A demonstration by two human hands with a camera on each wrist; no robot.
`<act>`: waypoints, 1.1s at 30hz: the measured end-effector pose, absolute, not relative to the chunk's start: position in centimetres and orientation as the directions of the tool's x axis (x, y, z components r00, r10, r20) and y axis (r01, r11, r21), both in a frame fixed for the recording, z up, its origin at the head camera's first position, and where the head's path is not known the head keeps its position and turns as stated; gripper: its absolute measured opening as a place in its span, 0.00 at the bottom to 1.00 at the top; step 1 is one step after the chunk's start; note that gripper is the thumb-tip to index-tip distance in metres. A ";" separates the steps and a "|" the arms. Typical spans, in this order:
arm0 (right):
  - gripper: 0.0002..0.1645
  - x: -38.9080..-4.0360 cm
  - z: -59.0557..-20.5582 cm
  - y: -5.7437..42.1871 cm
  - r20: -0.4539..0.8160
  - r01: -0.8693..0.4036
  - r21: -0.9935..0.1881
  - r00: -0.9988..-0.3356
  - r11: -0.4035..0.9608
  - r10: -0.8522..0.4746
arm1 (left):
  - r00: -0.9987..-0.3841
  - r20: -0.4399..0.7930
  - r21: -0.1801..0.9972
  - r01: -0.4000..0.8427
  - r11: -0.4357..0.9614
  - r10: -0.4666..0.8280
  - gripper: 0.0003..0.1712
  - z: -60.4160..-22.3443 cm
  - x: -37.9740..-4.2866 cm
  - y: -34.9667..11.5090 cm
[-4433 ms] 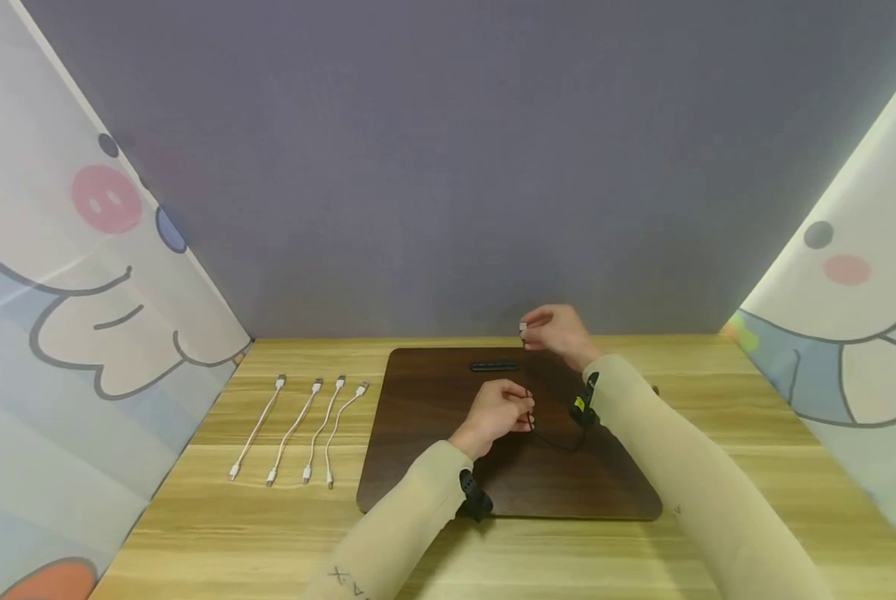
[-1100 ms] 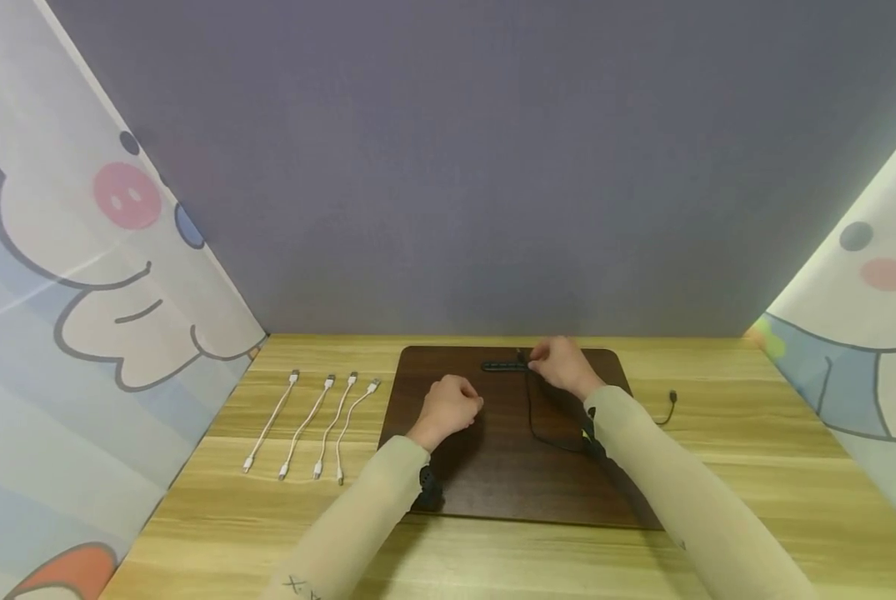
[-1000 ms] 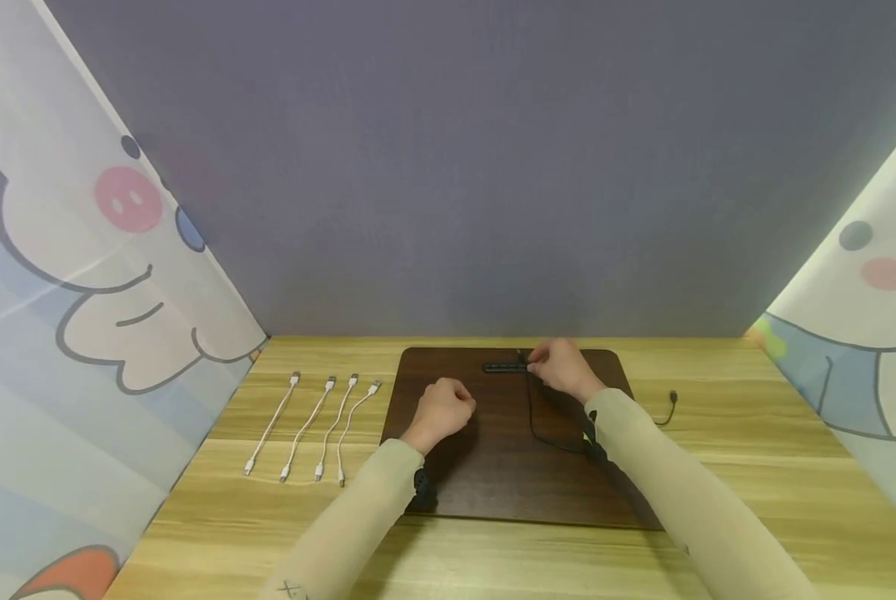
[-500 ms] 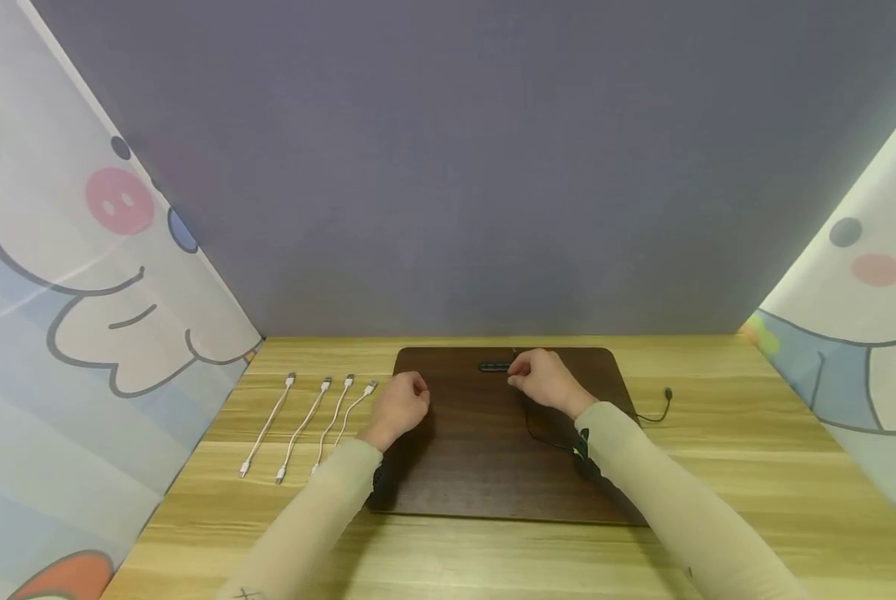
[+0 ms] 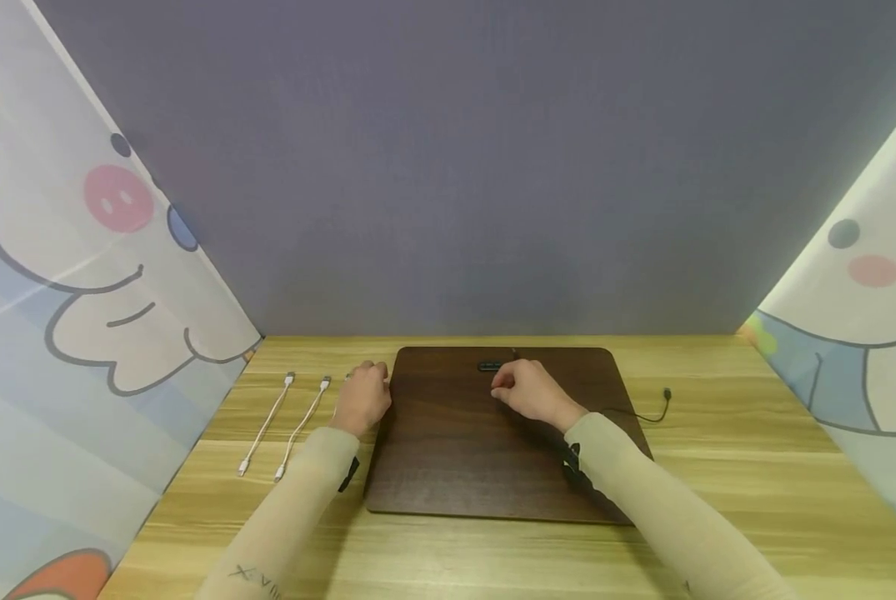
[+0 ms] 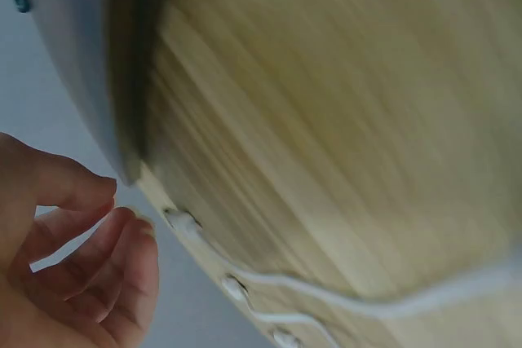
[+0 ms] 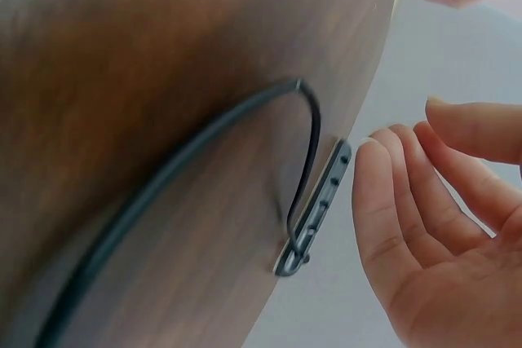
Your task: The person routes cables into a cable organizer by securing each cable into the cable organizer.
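Note:
My left hand [image 5: 362, 398] hovers by the board's left edge, over the white USB cables [image 5: 265, 427], two of which it and the sleeve largely cover. In the left wrist view, its curved fingers hold nothing and a white cable [image 6: 277, 280] runs below. My right hand [image 5: 533, 392] is above the brown board with loosely bent fingers and nothing in them. Beside it in the right wrist view is a slotted black cable holder [image 7: 326, 193]. A black cable [image 7: 175, 160] arches over the board and passes through the holder's near end slot.
The dark brown board [image 5: 448, 467] lies on the wood-grain table [image 5: 718, 475]. The black cable's plug end [image 5: 667, 394] lies on the table right of the board. A grey panel [image 5: 448, 167] stands behind, with cartoon-printed sheets [image 5: 87, 333] on both sides.
Earlier both hands held the black cable; now it sits in the holder and both have let go. My left hand has moved left to the white cables, and my right hand has drawn back from the holder.

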State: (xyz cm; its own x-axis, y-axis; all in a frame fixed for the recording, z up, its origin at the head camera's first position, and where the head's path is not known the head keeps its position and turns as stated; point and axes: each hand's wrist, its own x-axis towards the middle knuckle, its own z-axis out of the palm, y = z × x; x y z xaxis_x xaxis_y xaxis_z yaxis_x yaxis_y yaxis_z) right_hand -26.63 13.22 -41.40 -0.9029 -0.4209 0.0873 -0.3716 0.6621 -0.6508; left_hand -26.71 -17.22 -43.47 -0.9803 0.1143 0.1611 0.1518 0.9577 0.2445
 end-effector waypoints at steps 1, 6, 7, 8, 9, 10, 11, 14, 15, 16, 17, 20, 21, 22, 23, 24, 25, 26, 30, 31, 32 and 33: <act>0.04 -26.4 -41.4 13.1 0.080 -0.370 -0.656 -0.901 0.658 -0.427 | -0.982 0.149 0.243 0.146 0.959 0.112 0.14 -43.5 -26.8 -17.3; 0.04 -25.5 -41.4 12.6 0.050 -0.368 -0.663 -0.891 0.652 -0.452 | -0.993 0.087 0.208 0.100 0.973 0.083 0.15 -43.7 -27.2 -18.0; 0.04 -25.4 -41.4 12.4 0.046 -0.369 -0.662 -0.889 0.653 -0.456 | -0.995 0.073 0.204 0.088 0.975 0.075 0.15 -43.7 -27.2 -18.1; 0.04 -25.3 -41.5 12.3 0.042 -0.370 -0.660 -0.887 0.654 -0.459 | -0.996 0.059 0.201 0.080 0.976 0.069 0.16 -43.7 -27.3 -18.2; 0.04 -25.2 -41.5 12.1 0.040 -0.372 -0.660 -0.885 0.652 -0.464 | -0.997 0.046 0.198 0.070 0.978 0.062 0.16 -43.7 -27.3 -18.3; 0.04 -25.1 -41.5 12.0 0.040 -0.375 -0.660 -0.883 0.651 -0.468 | -0.998 0.033 0.202 0.062 0.977 0.056 0.16 -43.6 -27.3 -18.4; 0.04 -25.0 -41.5 11.8 0.043 -0.382 -0.658 -0.879 0.649 -0.474 | -0.998 0.022 0.200 0.055 0.978 0.052 0.17 -43.6 -27.3 -18.5; 0.05 -24.7 -41.4 11.5 0.050 -0.400 -0.658 -0.868 0.638 -0.493 | -0.999 -0.004 0.193 0.039 0.980 0.041 0.18 -43.6 -27.3 -18.6; 0.05 -24.5 -41.3 11.3 0.055 -0.408 -0.658 -0.864 0.633 -0.500 | -0.999 -0.010 0.190 0.035 0.981 0.037 0.19 -43.6 -27.4 -18.7; 0.05 -24.4 -41.3 11.2 0.057 -0.414 -0.658 -0.861 0.629 -0.506 | -0.999 -0.015 0.188 0.034 0.982 0.037 0.19 -43.6 -27.4 -18.7; 0.05 -24.3 -41.2 11.2 0.060 -0.421 -0.657 -0.856 0.626 -0.513 | -0.999 -0.018 0.186 0.033 0.982 0.036 0.20 -43.6 -27.4 -18.8; 0.05 -24.1 -41.1 10.8 0.071 -0.438 -0.657 -0.846 0.614 -0.528 | -0.999 -0.024 0.203 0.024 0.979 0.029 0.19 -43.7 -27.5 -18.9; 0.05 -24.0 -41.0 10.7 0.073 -0.440 -0.659 -0.845 0.610 -0.530 | -0.999 -0.027 0.206 0.025 0.978 0.031 0.19 -43.7 -27.6 -18.9; 0.05 -24.0 -41.0 10.6 0.073 -0.440 -0.663 -0.843 0.606 -0.533 | -0.999 -0.032 0.214 0.026 0.977 0.033 0.19 -43.6 -27.6 -18.9; 0.05 -23.9 -41.0 10.5 0.075 -0.443 -0.664 -0.841 0.602 -0.536 | -0.999 -0.037 0.220 0.026 0.975 0.035 0.19 -43.5 -27.7 -18.8; 0.05 -23.9 -41.0 10.3 0.076 -0.444 -0.667 -0.839 0.598 -0.539 | -0.998 -0.046 0.225 0.026 0.974 0.037 0.18 -43.4 -27.7 -18.8; 0.05 -23.8 -41.0 10.2 0.071 -0.440 -0.672 -0.839 0.595 -0.540 | -0.998 -0.053 0.230 0.028 0.973 0.041 0.17 -43.2 -27.7 -18.7; 0.06 -23.7 -41.0 10.2 0.068 -0.438 -0.676 -0.838 0.592 -0.542 | -0.997 -0.059 0.236 0.031 0.971 0.046 0.17 -43.1 -27.7 -18.6; 0.05 -23.6 -41.1 9.9 0.068 -0.441 -0.675 -0.836 0.591 -0.545 | -0.995 -0.079 0.272 0.038 0.962 0.061 0.15 -42.6 -27.5 -18.5; 0.05 -23.6 -41.1 9.8 0.069 -0.443 -0.674 -0.835 0.591 -0.547 | -0.995 -0.077 0.280 0.042 0.959 0.066 0.15 -42.6 -27.5 -18.5; 0.05 -23.6 -41.1 9.8 0.073 -0.447 -0.672 -0.833 0.590 -0.548 | -0.995 -0.075 0.288 0.048 0.956 0.072 0.15 -42.5 -27.5 -18.5; 0.05 -23.6 -41.0 9.8 0.073 -0.448 -0.674 -0.832 0.587 -0.550 | -0.994 -0.073 0.298 0.053 0.953 0.078 0.16 -42.5 -27.5 -18.5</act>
State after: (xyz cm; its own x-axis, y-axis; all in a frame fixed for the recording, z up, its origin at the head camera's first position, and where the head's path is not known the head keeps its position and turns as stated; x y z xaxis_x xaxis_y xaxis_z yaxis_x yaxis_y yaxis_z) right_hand -23.64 9.80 -41.04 -0.8321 -0.5498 0.0732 -0.4475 0.5875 -0.6742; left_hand -27.52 -18.53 -42.48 -0.9943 0.0784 -0.0727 0.0533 0.9531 0.2980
